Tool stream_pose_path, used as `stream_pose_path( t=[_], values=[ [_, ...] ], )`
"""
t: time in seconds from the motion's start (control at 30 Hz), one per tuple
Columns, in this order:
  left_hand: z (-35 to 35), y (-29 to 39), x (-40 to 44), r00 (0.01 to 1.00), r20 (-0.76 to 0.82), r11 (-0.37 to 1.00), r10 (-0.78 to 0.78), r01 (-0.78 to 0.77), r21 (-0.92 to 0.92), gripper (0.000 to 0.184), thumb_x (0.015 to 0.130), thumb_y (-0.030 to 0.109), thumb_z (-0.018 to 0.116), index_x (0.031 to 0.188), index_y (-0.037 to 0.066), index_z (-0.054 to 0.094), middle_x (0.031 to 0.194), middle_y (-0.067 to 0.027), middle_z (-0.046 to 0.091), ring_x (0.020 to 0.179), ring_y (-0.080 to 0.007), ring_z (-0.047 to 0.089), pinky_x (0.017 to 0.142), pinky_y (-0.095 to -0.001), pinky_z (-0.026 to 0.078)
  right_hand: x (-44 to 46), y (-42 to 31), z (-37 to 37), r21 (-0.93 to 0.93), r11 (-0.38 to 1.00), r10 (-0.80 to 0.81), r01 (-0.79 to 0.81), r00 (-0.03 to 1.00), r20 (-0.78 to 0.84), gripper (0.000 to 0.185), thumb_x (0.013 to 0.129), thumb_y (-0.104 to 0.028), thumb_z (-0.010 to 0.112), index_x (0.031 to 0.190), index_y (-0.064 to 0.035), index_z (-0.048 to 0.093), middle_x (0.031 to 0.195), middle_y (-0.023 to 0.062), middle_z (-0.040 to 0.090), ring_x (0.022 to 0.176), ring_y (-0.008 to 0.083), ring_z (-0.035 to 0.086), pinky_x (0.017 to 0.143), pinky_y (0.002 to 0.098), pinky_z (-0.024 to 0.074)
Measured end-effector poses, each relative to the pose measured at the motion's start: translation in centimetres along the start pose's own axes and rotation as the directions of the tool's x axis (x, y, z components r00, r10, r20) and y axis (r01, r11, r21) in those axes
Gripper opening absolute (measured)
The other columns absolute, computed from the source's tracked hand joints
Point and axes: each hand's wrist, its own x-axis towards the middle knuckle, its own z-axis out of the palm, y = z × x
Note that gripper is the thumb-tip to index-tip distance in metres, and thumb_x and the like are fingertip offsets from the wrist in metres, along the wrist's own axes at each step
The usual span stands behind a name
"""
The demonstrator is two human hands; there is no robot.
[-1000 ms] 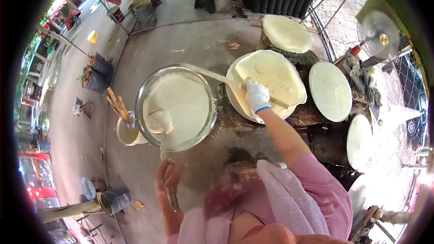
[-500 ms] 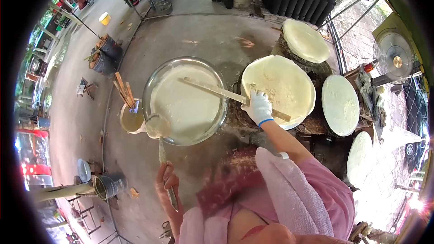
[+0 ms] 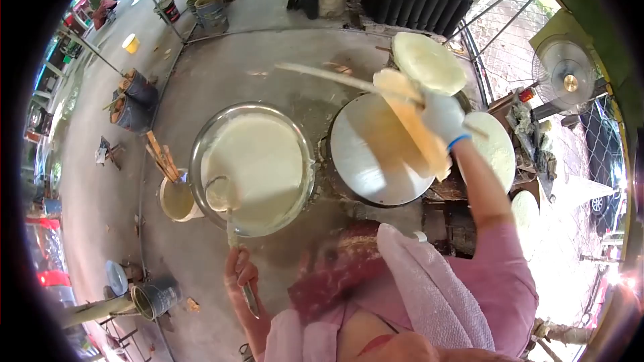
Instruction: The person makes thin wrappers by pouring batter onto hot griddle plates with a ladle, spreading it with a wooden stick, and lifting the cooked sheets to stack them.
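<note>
My left hand (image 3: 241,269) is closed round the handle of a ladle (image 3: 221,194), whose bowl is over the left part of a wide steel basin (image 3: 310,177) of pale batter (image 3: 258,161). The gloved right hand (image 3: 443,118) grips a long flat wooden stick (image 3: 322,76). A thin, browned flatbread (image 3: 419,131) hangs folded from the stick, raised off the round griddle (image 3: 355,141). Much of the griddle's surface shows bare and shiny. Behind the hand is a stack of pale flatbreads (image 3: 429,60), and another round of flatbread (image 3: 493,147) lies to the right.
A white bucket (image 3: 176,201) with wooden sticks (image 3: 163,157) stands left of the basin. A further pale round (image 3: 525,218) is at the lower right, a fan (image 3: 570,82) at the right. Dark buckets (image 3: 131,114) and another bucket (image 3: 155,297) are on the left floor.
The right hand has moved up and right, lifting the flatbread off the griddle on the stick. The ladle remains at the basin's left side in my left hand. The view has shifted.
</note>
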Motion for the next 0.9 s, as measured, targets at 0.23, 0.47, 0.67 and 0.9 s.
stream_pose_path(
  t=[0.23,0.47,0.67,0.9],
  values=[
    [11.4,-7.9,1.7,0.754,-0.485,0.893,0.444,-0.325,0.312,0.029,0.105,0.017,0.038,0.108,-0.010,0.046,0.066,-0.0032,0.044,0.034,-0.0110,0.036,0.032,-0.0235,0.027,14.9,6.3,-11.9,-0.159,0.980,-0.139,0.123,0.986,-0.094,0.035,0.077,-0.013,0.055,0.108,-0.0038,0.067,0.101,0.0222,0.068,0.097,0.0380,0.065,0.088,0.0451,0.0518],
    [9.3,-8.8,5.3,0.950,-0.194,0.968,0.243,-0.224,0.117,0.033,0.106,0.021,0.034,0.109,-0.010,0.044,0.066,-0.0036,0.042,0.035,-0.0128,0.038,0.035,-0.0246,0.027,22.4,20.2,-13.0,0.705,0.703,0.389,-0.093,0.880,-0.271,0.040,0.074,-0.018,0.068,0.109,0.0012,0.066,0.082,0.0141,0.069,0.074,0.0188,0.068,0.068,0.0320,0.0547],
    [8.1,-9.2,8.1,0.987,0.018,0.986,0.160,-0.160,0.040,0.030,0.104,0.016,0.039,0.108,-0.013,0.045,0.068,-0.0056,0.045,0.034,-0.0094,0.033,0.030,-0.0193,0.031,23.8,36.2,8.0,0.862,0.506,0.532,0.009,0.784,-0.321,0.026,0.079,-0.016,0.075,0.097,-0.0014,0.063,0.065,0.0044,0.060,0.057,0.0161,0.059,0.049,0.0297,0.0454],
    [9.4,-10.4,9.3,0.991,0.136,0.989,0.016,-0.036,0.145,0.041,0.109,0.027,0.025,0.119,-0.010,0.042,0.075,-0.0060,0.051,0.039,-0.0138,0.041,0.041,-0.0259,0.035,19.9,39.0,29.5,0.967,-0.219,0.908,0.130,0.391,0.153,0.021,0.078,0.001,0.074,0.091,-0.0078,0.061,0.063,0.0042,0.060,0.043,0.0160,0.052,0.037,0.0309,0.0375]
  ],
)
